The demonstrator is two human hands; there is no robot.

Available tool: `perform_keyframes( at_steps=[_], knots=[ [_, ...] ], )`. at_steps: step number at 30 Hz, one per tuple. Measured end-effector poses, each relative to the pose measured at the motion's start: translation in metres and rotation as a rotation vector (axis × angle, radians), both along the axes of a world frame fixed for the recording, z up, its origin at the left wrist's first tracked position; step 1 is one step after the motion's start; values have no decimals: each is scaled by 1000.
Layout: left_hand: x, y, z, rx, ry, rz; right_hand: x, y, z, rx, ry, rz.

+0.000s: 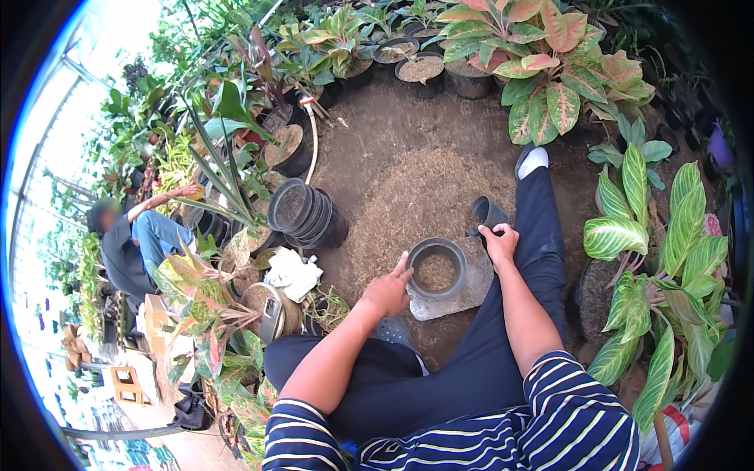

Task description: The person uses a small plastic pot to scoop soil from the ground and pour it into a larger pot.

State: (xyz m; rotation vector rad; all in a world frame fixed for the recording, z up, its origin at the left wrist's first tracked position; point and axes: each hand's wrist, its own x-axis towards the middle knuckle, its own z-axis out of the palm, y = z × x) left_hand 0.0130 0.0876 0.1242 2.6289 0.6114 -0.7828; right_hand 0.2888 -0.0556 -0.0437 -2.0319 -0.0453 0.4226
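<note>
A round black plastic pot [412,281] stands on a pale stone slab [439,307] between my legs, with brown loose growing medium [436,272] inside. My left hand [386,294] is at the pot's left side, fingers apart, the index finger close to or touching the rim. To the right of the pot, my right hand [500,242] has its thumb and fingers drawn together beside a small dark piece [473,232]. Whether it grips that piece is unclear. Just beyond those fingers a small black plastic pot [490,211] lies tilted.
A stack of black pots [309,215] stands at the left, near a hose [313,147] and a crumpled white cloth or bag [293,274]. Loose brown medium [412,194] covers the ground ahead. Potted foliage plants [554,76] surround me; another person [132,247] sits at far left.
</note>
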Motion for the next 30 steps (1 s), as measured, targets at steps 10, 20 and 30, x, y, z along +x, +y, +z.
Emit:
perform_keyframes(
  at_steps=[10,20,30],
  knots=[
    [2,4,-1,-7,-2,17,9,-1,-2,408,295,19],
    [9,-3,7,-34,11,28,-10,-48,75,643,295,73],
    [-6,5,-17,46,48,-28,-54,-60,199,640,252,259]
  ],
)
